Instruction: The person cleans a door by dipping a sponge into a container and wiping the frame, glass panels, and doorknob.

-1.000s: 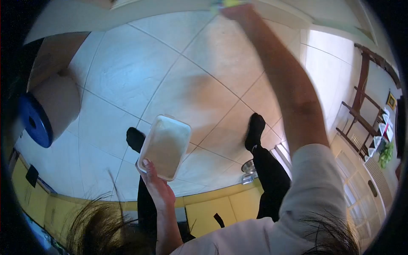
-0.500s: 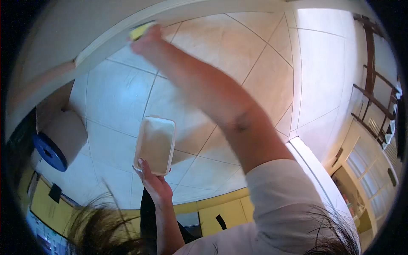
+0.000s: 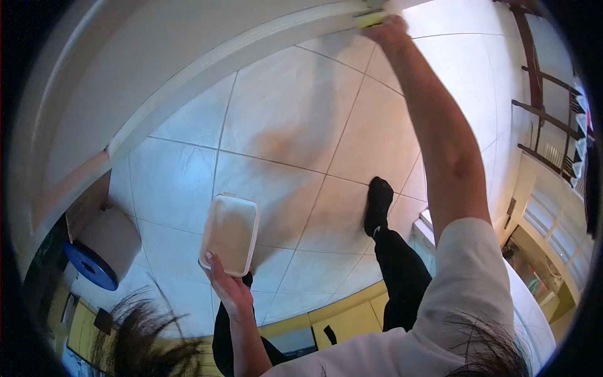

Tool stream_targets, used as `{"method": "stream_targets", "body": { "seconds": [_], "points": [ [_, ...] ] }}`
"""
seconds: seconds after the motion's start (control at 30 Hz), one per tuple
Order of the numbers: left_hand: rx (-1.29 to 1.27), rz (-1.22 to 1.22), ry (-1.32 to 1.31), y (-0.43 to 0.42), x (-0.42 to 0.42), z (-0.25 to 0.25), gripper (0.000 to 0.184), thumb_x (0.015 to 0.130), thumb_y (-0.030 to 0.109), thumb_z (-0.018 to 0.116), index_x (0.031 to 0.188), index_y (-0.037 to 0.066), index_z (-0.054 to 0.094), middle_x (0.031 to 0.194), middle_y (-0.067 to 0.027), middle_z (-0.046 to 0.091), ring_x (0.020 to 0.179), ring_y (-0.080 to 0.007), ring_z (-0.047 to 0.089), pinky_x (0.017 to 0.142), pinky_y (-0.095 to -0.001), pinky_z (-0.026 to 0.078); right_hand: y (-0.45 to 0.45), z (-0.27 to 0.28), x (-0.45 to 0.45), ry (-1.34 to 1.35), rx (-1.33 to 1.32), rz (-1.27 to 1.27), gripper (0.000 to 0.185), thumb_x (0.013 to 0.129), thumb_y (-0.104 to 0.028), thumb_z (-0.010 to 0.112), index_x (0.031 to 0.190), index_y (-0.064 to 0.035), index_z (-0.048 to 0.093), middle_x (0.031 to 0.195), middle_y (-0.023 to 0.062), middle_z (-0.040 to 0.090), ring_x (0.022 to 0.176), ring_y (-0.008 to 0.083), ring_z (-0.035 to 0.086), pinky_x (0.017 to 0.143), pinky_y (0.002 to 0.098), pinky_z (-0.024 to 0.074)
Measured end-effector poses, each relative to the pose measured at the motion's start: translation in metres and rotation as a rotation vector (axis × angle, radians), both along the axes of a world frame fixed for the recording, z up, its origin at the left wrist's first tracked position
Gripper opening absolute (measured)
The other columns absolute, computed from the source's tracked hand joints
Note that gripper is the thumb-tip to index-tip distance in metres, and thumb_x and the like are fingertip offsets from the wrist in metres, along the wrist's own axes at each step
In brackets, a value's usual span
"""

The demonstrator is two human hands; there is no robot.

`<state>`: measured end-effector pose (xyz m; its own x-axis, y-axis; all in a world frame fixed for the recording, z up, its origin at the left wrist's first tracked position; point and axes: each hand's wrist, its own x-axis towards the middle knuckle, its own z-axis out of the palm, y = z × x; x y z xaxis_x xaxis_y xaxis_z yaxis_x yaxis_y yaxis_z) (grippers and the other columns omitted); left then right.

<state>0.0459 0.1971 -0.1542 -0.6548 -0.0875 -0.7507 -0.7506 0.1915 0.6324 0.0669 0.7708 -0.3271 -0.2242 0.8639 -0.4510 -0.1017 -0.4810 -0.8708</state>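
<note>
Two hands are in view, one on each side, and each holds one thing. The left hand (image 3: 231,292) carries one white rectangular container (image 3: 230,235), open side up, above the tiled floor (image 3: 282,138). Its thumb lies over the near rim, at the corner closest to the person; the other fingers go under the container and are mostly hidden, so the hand is clamped on that one end.

The right hand (image 3: 394,31) is stretched far out at the top of the view, well apart from the left. Its fingers are closed on one yellow block (image 3: 372,19), blurred, at the edge of a large white panel (image 3: 207,38). Whether the block touches the panel cannot be told.

Two legs in black show below, one on each side. One black-socked foot (image 3: 379,201) is plain to see on the tiles; the other is mostly covered by the container and the left hand. To the left stands one pale cylinder (image 3: 113,242) with one blue ring (image 3: 91,265) at its end. Yellow cabinet fronts (image 3: 355,320) run along the bottom, with one short black strip (image 3: 330,334) against them. At the right are dark wooden chair parts (image 3: 543,116) and one paned door (image 3: 553,220).
</note>
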Motion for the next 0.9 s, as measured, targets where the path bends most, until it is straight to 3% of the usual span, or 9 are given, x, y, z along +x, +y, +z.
{"method": "stream_targets", "body": {
  "seconds": [0.13, 0.17, 0.2, 0.23, 0.3, 0.37, 0.7, 0.8, 0.9],
  "points": [
    [-0.019, -0.006, -0.013, 0.005, 0.003, 0.0, 0.059, 0.085, 0.043, 0.051, 0.125, 0.005, 0.032, 0.109, -0.0108, 0.051, 0.09, -0.0216, 0.056, 0.052, -0.0294, 0.05, -0.04, 0.051, -0.011, -0.356, 0.323, 0.516, 0.031, 0.08, -0.026, 0.057, 0.107, -0.0112, 0.053, 0.106, 0.0078, 0.055, 0.098, 0.025, 0.052, 0.086, 0.0417, 0.0437],
    [-0.018, -0.005, -0.009, 0.007, 0.002, 0.0, 0.059, 0.085, 0.043, 0.051, 0.125, 0.005, 0.032, 0.109, -0.0108, 0.051, 0.09, -0.0216, 0.056, 0.052, -0.0294, 0.05, -0.049, 0.047, -0.013, -0.262, 0.202, 0.419, 0.031, 0.079, -0.026, 0.058, 0.107, -0.011, 0.054, 0.105, 0.0081, 0.055, 0.098, 0.0252, 0.052, 0.086, 0.042, 0.0441],
    [-0.012, -0.018, -0.016, 0.008, 0.002, 0.001, 0.058, 0.085, 0.042, 0.051, 0.126, 0.005, 0.031, 0.109, -0.0106, 0.051, 0.091, -0.0217, 0.056, 0.052, -0.0295, 0.05, -0.067, 0.024, -0.016, 0.279, -0.133, -0.291, 0.023, 0.08, -0.019, 0.057, 0.101, -0.0083, 0.055, 0.099, 0.0102, 0.056, 0.091, 0.0276, 0.055, 0.082, 0.0451, 0.0458],
    [-0.008, -0.034, -0.022, 0.007, 0.002, 0.002, 0.058, 0.085, 0.042, 0.051, 0.126, 0.005, 0.031, 0.109, -0.0105, 0.051, 0.091, -0.0218, 0.056, 0.052, -0.0295, 0.049, -0.042, -0.032, -0.009, 0.157, -0.157, -0.244, 0.016, 0.08, -0.005, 0.053, 0.096, -0.0047, 0.052, 0.094, 0.013, 0.054, 0.083, 0.0292, 0.055, 0.077, 0.0482, 0.0466],
    [-0.003, -0.049, -0.013, 0.007, 0.004, 0.007, 0.058, 0.085, 0.042, 0.05, 0.126, 0.006, 0.031, 0.109, -0.0104, 0.05, 0.091, -0.0218, 0.056, 0.051, -0.0296, 0.049, -0.047, 0.005, -0.002, 0.156, -0.17, -0.104, 0.019, 0.08, -0.001, 0.05, 0.099, -0.004, 0.05, 0.097, 0.0129, 0.052, 0.086, 0.0283, 0.054, 0.076, 0.0471, 0.0465],
    [0.007, -0.063, -0.014, 0.007, 0.003, 0.008, 0.057, 0.086, 0.041, 0.05, 0.126, 0.006, 0.03, 0.109, -0.0103, 0.05, 0.091, -0.0218, 0.055, 0.051, -0.0297, 0.049, -0.048, -0.007, -0.005, 0.388, 0.215, -0.06, 0.028, 0.078, 0.005, 0.049, 0.103, -0.0065, 0.045, 0.1, 0.0095, 0.049, 0.091, 0.0246, 0.051, 0.07, 0.043, 0.0473],
    [-0.009, -0.072, -0.054, 0.007, 0.001, 0.014, 0.053, 0.087, 0.04, 0.049, 0.125, 0.007, 0.032, 0.109, -0.0104, 0.05, 0.091, -0.0221, 0.055, 0.051, -0.0304, 0.049, -0.144, 0.045, -0.048, 0.285, 0.077, -0.313, 0.03, 0.075, 0.006, 0.045, 0.099, -0.0095, 0.042, 0.092, 0.0077, 0.049, 0.087, 0.0273, 0.052, 0.07, 0.0447, 0.0492],
    [-0.035, -0.088, -0.048, 0.0, 0.002, 0.022, 0.054, 0.086, 0.041, 0.049, 0.125, 0.006, 0.032, 0.109, -0.0106, 0.05, 0.091, -0.0221, 0.055, 0.052, -0.0301, 0.049, -0.106, -0.046, -0.028, 0.218, 0.247, -0.283, 0.015, 0.081, -0.013, 0.047, 0.095, -0.0114, 0.051, 0.077, 0.0032, 0.052, 0.066, 0.0141, 0.051, 0.051, 0.0294, 0.0442],
    [-0.028, -0.081, -0.035, -0.002, -0.004, 0.02, 0.056, 0.086, 0.041, 0.05, 0.125, 0.005, 0.032, 0.108, -0.0108, 0.05, 0.09, -0.0222, 0.056, 0.052, -0.0295, 0.049, -0.098, -0.021, -0.024, 0.004, 0.308, -0.134, 0.023, 0.081, -0.011, 0.047, 0.104, -0.0097, 0.046, 0.091, 0.0091, 0.049, 0.088, 0.0217, 0.045, 0.07, 0.0402, 0.0372]
  ]
}}
